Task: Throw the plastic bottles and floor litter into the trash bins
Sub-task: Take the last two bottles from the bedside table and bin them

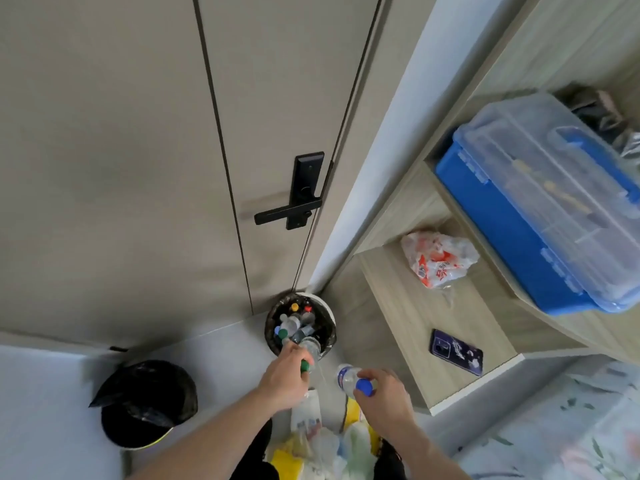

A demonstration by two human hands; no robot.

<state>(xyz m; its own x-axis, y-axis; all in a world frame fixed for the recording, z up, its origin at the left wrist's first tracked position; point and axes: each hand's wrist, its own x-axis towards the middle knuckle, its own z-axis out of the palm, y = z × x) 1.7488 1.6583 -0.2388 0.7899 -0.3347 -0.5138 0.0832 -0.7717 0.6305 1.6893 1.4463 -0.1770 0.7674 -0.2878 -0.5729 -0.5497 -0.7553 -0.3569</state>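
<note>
While both arms reach forward over the pale floor, the round black-lined trash bin (pixel 145 407) sits well off to the left of the left hand (pixel 285 379), apparently holding no bottles. That left hand has its fingers curled round the neck end of a clear plastic bottle with a green cap (pixel 309 355), the cap poking out just by the thumb and the body running ahead of the fingertips, its far end over the near rim of the white round bin lined with a black bag (pixel 330 315), which is already stuffed with capped bottles. Looks empty, so it should be light, thin-walled and easily crushed; a grip near the stiff neck and cap makes sense, since the smooth body could slip or buckle. Next across, the right hand (pixel 384 398) pinches a clear plastic bottle with a blue cap (pixel 351 377) at the cap end, fingertips wrapped about the cap, body pointing away towards the same bin but short of it. Same handling there, I'd judge: light and springy. Below both wrists lies a heap of yellow, white and green plastic bags and wrappers (pixel 322 448), soft and floppy, best gathered by bunching. Right of the right hand's fingers, a dark purple phone (pixel 456 351) rests on the wooden ledge (pixel 415 306).
</note>
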